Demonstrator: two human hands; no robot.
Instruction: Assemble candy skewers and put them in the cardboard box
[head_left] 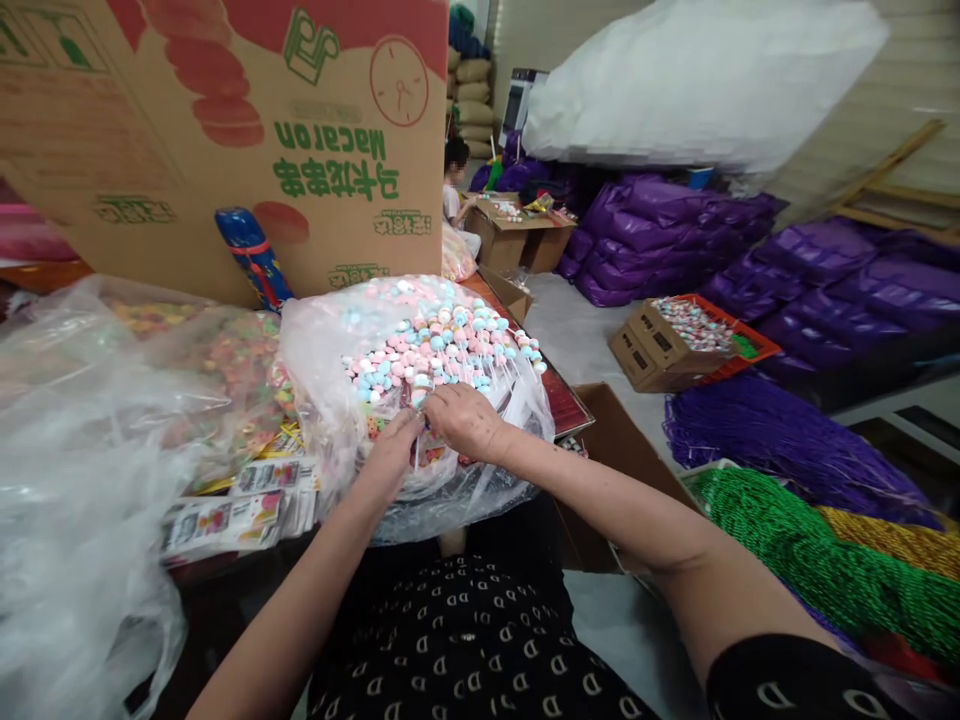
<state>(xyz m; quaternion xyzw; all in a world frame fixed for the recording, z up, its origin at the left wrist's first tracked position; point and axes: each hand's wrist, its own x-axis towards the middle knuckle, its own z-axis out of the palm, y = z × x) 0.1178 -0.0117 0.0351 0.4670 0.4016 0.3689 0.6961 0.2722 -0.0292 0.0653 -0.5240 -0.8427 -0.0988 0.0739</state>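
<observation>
Candy stick (421, 384) at near middle of scene, between both hands, on near side of candy pile (450, 340) lying on clear plastic bag (321, 350). Likely light; pink-and-blue top probably soft, easily dented; lower part thin, stiffer, perhaps slippery. Best held lightly just under top, no squeeze on top itself. Left hand (397, 440): fingertips pinched closed below top. Right hand (466, 420): fingers curled closed on same spot from right. Exact fingertip contact partly hidden. Printed packets (225, 520) left of bag.
</observation>
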